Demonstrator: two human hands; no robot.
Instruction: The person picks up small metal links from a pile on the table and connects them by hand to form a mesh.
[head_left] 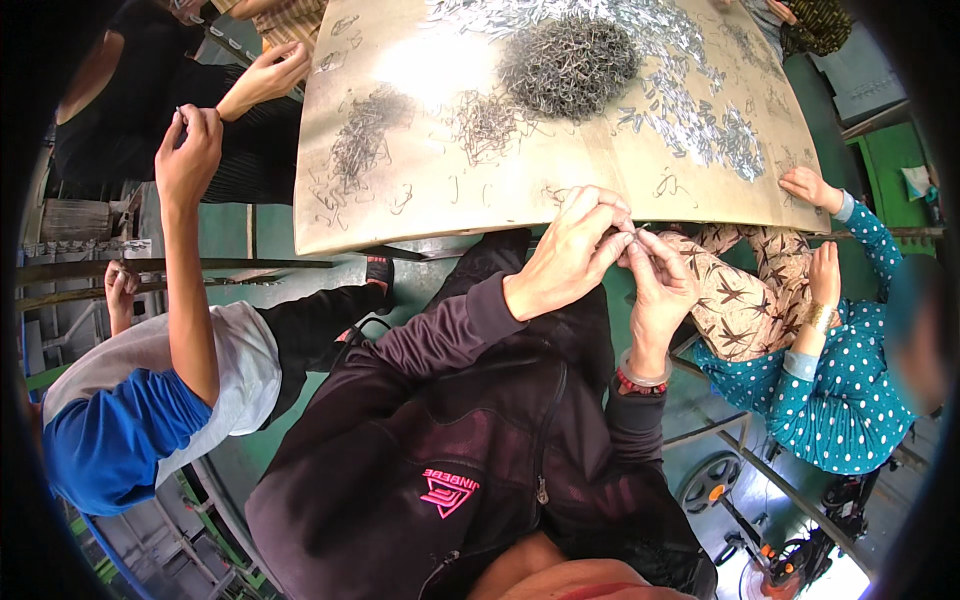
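Note:
My left hand (565, 255) and my right hand (662, 285) meet just beyond the near edge of the table (560, 160). The fingertips of both are pinched together. Between them a tiny sliver of something pale shows, too small and covered to name. Red beads and a pale bangle circle my right wrist. Nearest to my hands on the tabletop lie a few loose bent wire pieces (668, 185). Farther back rises a dense heap of dark bent metal wire pieces (570, 65).
Flat silvery strips (700, 115) spread over the table's right and far side. Looser wire clusters (360, 140) lie at left. A co-worker in a dotted teal top (830, 400) sits close on my right. Another person's raised arm (190, 250) is at left.

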